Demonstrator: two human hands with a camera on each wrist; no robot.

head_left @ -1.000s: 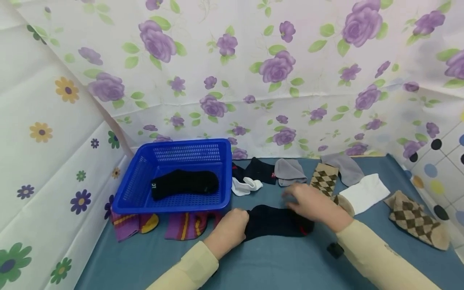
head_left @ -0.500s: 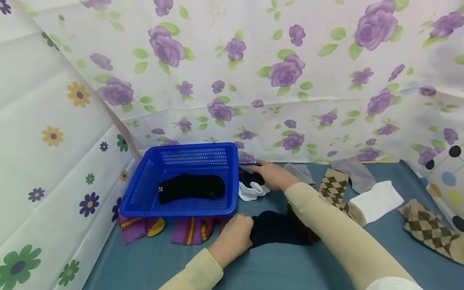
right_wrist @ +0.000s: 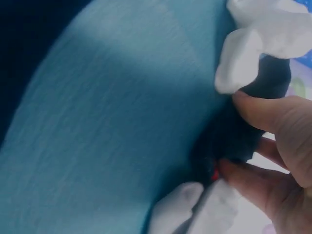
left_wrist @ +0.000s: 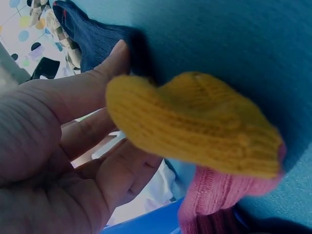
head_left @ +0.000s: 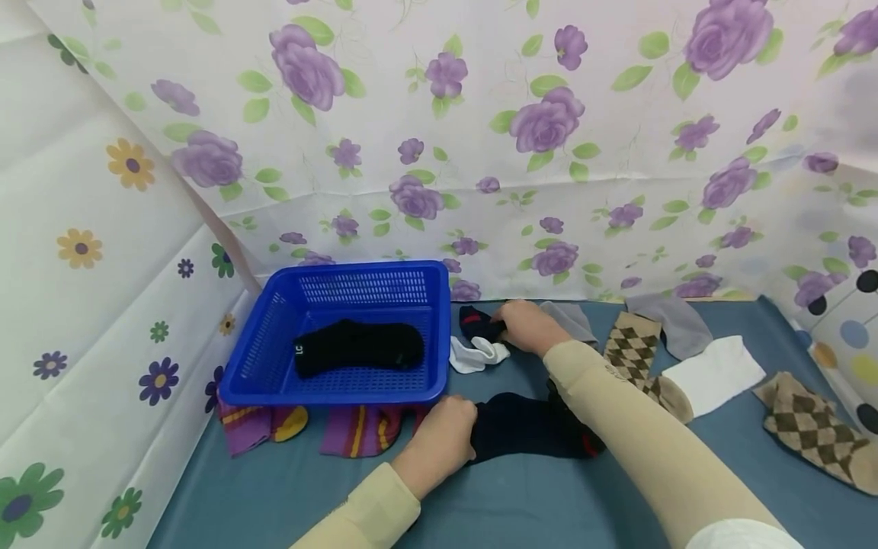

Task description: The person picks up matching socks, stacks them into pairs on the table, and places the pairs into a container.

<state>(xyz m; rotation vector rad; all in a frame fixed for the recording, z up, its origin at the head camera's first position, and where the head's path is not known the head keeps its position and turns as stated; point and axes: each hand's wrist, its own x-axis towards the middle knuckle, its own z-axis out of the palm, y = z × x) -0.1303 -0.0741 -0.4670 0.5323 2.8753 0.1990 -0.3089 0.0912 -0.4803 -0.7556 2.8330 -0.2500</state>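
My left hand (head_left: pixel 442 436) pinches the left end of a long navy sock (head_left: pixel 514 425) lying on the table in front of the basket; in the left wrist view the thumb lies at the edge of the navy fabric. At the back, my right hand (head_left: pixel 528 328) pinches a second navy sock (head_left: pixel 480 325) with a red mark. The right wrist view shows thumb and fingers on that dark sock (right_wrist: pixel 231 131), between white and grey socks. My right forearm covers part of the long sock's right end. A striped purple sock with a yellow toe (left_wrist: pixel 195 124) lies beside my left hand.
A blue basket (head_left: pixel 336 398) holds a black sock (head_left: pixel 360 347). A white sock (head_left: pixel 476 354) lies right of it. Grey (head_left: pixel 572 320), argyle (head_left: pixel 631 343) and plain white socks (head_left: pixel 713 374) are spread to the right. Floral sheets (head_left: pixel 384 152) hang behind and left.
My right hand has moved from the long navy sock's right end to the back navy sock and now pinches it. The left hand keeps its hold.
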